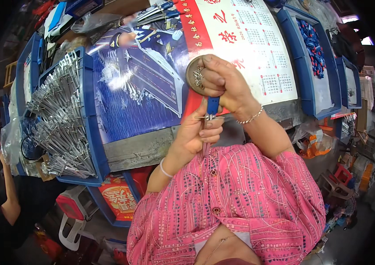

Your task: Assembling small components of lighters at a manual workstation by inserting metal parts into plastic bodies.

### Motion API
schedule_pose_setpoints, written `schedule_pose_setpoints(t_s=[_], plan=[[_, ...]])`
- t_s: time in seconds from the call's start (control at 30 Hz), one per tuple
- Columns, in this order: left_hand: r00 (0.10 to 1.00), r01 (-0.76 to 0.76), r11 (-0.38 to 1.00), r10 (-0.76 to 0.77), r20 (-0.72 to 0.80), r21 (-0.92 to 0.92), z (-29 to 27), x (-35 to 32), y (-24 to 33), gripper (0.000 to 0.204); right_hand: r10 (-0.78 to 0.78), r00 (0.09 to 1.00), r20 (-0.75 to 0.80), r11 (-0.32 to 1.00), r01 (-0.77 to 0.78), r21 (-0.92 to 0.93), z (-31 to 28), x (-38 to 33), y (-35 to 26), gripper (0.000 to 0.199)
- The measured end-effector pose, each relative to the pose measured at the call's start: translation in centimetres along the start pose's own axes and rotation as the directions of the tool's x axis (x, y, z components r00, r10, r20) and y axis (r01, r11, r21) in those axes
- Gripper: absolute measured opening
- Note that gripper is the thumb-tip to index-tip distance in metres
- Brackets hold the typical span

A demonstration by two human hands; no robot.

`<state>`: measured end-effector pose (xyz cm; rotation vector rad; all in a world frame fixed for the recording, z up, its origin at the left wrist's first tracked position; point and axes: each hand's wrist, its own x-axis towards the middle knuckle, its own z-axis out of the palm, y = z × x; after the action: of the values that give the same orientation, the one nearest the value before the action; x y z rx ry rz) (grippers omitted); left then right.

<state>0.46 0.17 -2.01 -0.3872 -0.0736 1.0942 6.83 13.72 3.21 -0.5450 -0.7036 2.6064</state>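
My left hand (198, 131) is closed around the metal shaft of a tool with a blue handle (213, 105), held upright in front of my chest. A thin crossbar sticks out on both sides below the handle. Just above, my right hand (225, 81) is curled into a fist at the right rim of a round brown dish (190, 76). Small silvery pins (197, 78) lie in that dish. My right fingertips are turned inward, and what they pinch, if anything, is hidden. The right hand's lower edge is right by the blue handle.
At left a blue bin (101, 145) holds many metal rods (61, 126) with crosspieces. A blue tray (335, 95) with blue-and-red handles (311, 48) is at right. Printed posters (141, 110) cover the table. Blue-handled tools (159, 14) lie at the back. Another person's arm (10, 190) shows far left.
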Motion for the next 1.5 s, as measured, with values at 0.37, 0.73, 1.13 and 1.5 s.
schedule_pose_setpoints(t_s=[0.37, 0.73, 1.13, 1.5], plan=[[1.000, -0.013, 1.000, 0.013, 0.017, -0.026, 0.1, 0.0, 0.2, 0.040, -0.209, 0.946, -0.249, 0.978, 0.206, -0.037, 1.1, 0.0, 1.0, 0.018], [0.984, -0.058, 0.998, 0.058, 0.166, -0.004, -0.6, -0.1, -0.4, 0.042, 0.033, 0.999, -0.008, 0.998, -0.034, -0.058, 1.1, 0.9, 0.4, 0.018], [0.969, -0.138, 0.987, 0.151, 0.195, -0.080, -1.1, -0.4, 0.1, 0.044, 0.144, 0.989, -0.018, 0.980, -0.146, -0.138, 2.3, 1.5, 0.3, 0.019], [0.969, -0.150, 0.988, 0.139, 0.205, 0.037, 0.6, -0.5, 0.8, 0.041, 0.173, 0.985, 0.022, 0.973, -0.168, -0.158, 3.7, 2.1, -0.6, 0.016]])
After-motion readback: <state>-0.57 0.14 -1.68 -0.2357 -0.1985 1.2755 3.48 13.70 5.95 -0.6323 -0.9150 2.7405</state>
